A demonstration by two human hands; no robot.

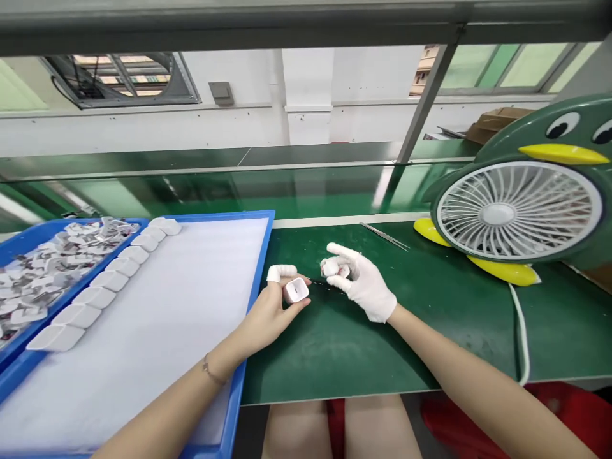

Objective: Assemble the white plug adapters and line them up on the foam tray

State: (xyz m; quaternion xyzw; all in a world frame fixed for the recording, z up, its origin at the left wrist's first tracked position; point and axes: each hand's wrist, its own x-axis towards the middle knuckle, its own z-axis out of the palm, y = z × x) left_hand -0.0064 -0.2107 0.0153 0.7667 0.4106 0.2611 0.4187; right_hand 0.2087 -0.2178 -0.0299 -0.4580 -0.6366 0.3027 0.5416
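Note:
My left hand (275, 311), bare but for a white cover on one finger, grips a small white plastic housing (297, 291). The open end of that housing faces me, with a dark spot inside. To the right, my right hand (366, 284) wears a white glove. Its thumb and fingers close around a small white part (335, 268) with a little red on it; the fingers hide some of its shape. A thin dark strip or wire lies between the two hands, too fine to make out. Both hands are above the green table (325, 357), apart from each other.
At left, a blue tray (268, 255) lined in white carries a row of white housings (109, 280). Beyond it, another blue tray (14, 245) is heaped with small white parts. Tweezers (385, 236) lie behind my right hand. A green fan (519, 210) with a white cable stands at right.

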